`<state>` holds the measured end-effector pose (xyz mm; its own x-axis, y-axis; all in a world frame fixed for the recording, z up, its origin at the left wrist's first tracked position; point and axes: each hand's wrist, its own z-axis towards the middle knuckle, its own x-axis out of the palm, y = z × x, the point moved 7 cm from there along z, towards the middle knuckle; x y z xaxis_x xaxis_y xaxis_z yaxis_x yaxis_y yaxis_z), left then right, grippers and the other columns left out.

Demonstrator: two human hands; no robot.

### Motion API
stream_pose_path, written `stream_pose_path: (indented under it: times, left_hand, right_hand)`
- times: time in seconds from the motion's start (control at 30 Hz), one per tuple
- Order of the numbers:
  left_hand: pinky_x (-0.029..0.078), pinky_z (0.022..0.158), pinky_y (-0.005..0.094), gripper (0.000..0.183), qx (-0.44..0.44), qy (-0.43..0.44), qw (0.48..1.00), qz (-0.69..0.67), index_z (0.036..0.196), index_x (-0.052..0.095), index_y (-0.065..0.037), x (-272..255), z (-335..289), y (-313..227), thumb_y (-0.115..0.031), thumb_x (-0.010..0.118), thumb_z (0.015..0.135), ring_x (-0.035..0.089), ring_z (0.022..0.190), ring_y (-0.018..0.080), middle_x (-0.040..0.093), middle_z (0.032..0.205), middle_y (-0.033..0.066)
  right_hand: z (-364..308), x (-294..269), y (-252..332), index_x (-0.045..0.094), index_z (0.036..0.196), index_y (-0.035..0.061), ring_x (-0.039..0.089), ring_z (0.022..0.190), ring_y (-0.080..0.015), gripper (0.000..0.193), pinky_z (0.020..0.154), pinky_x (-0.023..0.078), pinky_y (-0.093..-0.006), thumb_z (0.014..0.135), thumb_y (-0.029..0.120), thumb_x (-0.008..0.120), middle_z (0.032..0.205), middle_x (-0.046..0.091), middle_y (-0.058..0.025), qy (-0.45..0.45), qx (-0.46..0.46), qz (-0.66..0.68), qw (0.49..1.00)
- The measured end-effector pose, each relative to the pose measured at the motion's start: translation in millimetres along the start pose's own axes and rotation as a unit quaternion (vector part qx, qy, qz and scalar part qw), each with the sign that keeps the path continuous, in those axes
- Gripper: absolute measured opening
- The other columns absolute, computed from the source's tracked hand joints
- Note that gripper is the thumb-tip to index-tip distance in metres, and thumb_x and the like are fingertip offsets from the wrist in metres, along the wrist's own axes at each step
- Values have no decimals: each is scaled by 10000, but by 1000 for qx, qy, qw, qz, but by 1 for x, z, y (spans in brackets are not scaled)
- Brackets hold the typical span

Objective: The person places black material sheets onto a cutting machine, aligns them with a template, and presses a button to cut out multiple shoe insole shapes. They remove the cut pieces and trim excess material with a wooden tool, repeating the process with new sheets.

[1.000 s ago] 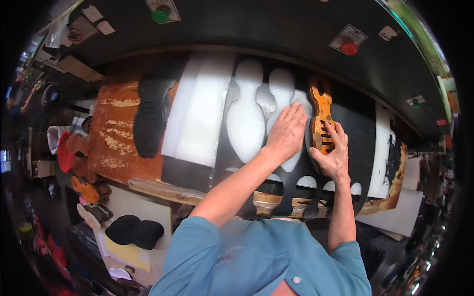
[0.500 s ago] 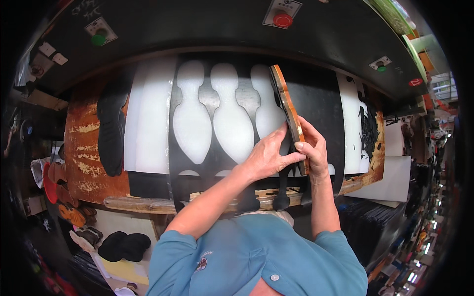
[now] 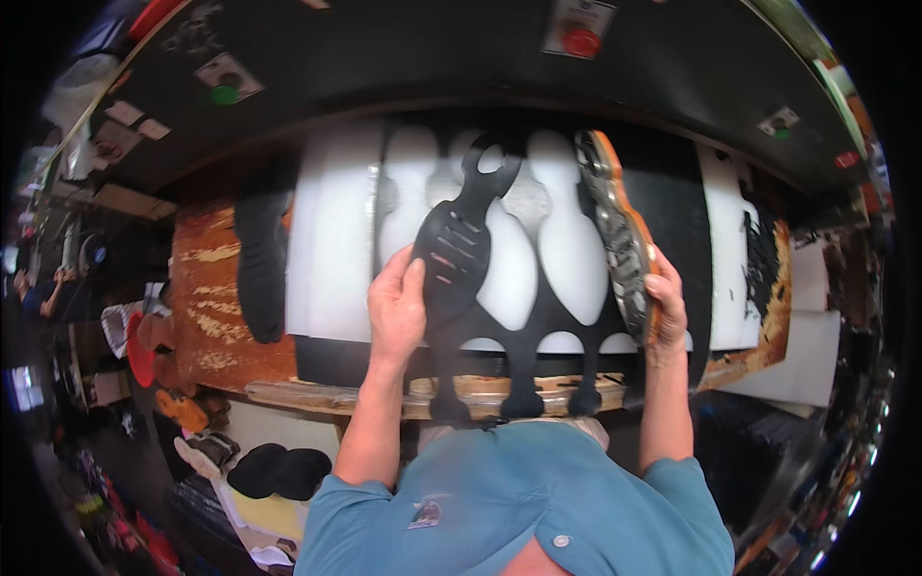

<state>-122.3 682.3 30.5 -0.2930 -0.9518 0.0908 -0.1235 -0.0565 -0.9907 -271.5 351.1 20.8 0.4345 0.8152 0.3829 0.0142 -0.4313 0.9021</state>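
Observation:
My left hand [image 3: 397, 305] pinches the edge of a black flat cut-out piece [image 3: 453, 252], which has a rounded, slotted body and a narrow neck ending in a loop. On the other side, my right hand [image 3: 667, 298] grips a cutting die [image 3: 622, 252] with an orange outer edge and metal inside, tilted up on its side. Beneath both lies a black sheet [image 3: 677, 192] with several bottle-shaped holes. White board [image 3: 327, 240] shows through those holes and at the sheet's left. Narrow tongues of the black sheet hang over the near edge.
Black cut pieces [image 3: 261, 264] lie at the left on a worn brown board [image 3: 204, 298]. Black scraps [image 3: 762, 254] sit at the right end. A dark machine beam [image 3: 403, 58] with a red button [image 3: 581, 42] and a green button [image 3: 225, 94] spans the far side.
My left hand has moved left, away from the cutting die, and now holds the black slotted piece. The die has moved right in my right hand and turned to show its metal inside.

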Motion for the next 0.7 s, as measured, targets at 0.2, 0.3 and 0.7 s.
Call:
stream_pose_path:
  times: [0.2,0.3,0.7]
  left_hand:
    - [549,935,302,319,82,-174,954,232,1349,684,71,-151,-2,-27,-48,548,1086,689,1033,134,763,1175,100]
    - [532,1062,391,384,-9,-285,912,295,1410,647,64,-241,0,-39,-94,600,1063,707,1193,287,736,1315,215]
    - [212,1323,551,671,239,102,779,571,1565,482,49,62,13,6,-294,690,1028,302,1602,434,410,1667,279]
  right_hand:
    - [1,6,2,490,1531,-114,683,1023,-141,937,927,542,-250,793,381,786,1197,694,-105,-4,3,3,1000]
    - [2,8,0,493,1525,-114,692,987,-141,935,889,563,-249,792,386,791,1187,698,-106,15,12,3,1000]
    - [1,1,4,501,1548,-103,674,1095,-141,929,964,524,-256,788,337,803,1261,702,-107,6,-1,-7,1000]
